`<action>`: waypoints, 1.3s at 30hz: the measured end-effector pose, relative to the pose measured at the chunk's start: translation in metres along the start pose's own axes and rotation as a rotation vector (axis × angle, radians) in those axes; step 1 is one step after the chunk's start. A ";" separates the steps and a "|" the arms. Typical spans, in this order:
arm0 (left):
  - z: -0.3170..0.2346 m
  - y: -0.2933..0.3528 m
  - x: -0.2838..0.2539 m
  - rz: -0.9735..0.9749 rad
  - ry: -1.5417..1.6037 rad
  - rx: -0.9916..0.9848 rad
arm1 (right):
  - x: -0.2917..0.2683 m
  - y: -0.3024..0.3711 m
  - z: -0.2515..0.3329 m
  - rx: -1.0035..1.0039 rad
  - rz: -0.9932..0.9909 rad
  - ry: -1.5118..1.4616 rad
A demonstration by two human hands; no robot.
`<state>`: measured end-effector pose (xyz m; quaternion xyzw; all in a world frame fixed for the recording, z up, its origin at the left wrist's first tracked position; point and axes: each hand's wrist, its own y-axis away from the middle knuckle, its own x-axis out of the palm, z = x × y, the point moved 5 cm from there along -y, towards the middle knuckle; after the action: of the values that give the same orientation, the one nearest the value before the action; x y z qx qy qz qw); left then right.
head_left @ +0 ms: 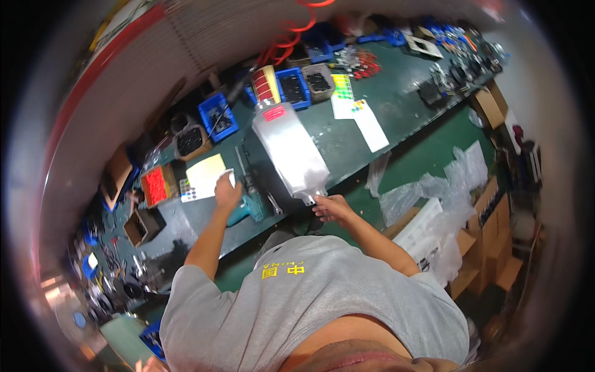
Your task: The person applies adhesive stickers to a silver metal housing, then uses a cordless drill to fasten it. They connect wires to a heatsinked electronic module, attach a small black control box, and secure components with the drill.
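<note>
A long silver metal housing with a red label near its far end lies slantwise across the green workbench. My right hand grips the narrow fitting at its near end, fingers closed. To the left, my left hand is closed at the edge of a small white paper, beside a pale yellow and white sheet. Round coloured stickers show on a sheet next to it. A teal power drill lies just right of my left hand, with a wrench beside it.
Blue bins of small parts line the back of the bench. An orange-red parts box stands at left. A red coiled hose hangs above. Plastic wrap and cardboard boxes are at right. Another person's hand shows at lower left.
</note>
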<state>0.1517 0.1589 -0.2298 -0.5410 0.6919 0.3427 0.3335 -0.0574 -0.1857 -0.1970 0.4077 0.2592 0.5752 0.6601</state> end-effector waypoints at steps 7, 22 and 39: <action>-0.132 -0.183 -0.027 -0.040 0.353 0.282 | 0.005 0.005 0.008 0.005 -0.125 0.028; -0.205 -0.206 -0.056 0.007 0.421 0.368 | -0.001 0.036 0.024 -0.071 -0.226 0.002; -0.329 -0.164 0.091 0.178 0.335 0.238 | -0.295 0.029 0.061 -0.187 -0.733 0.183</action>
<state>0.2650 -0.1930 -0.1456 -0.4838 0.8184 0.1919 0.2437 -0.0835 -0.4870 -0.1776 0.1730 0.3919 0.3562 0.8304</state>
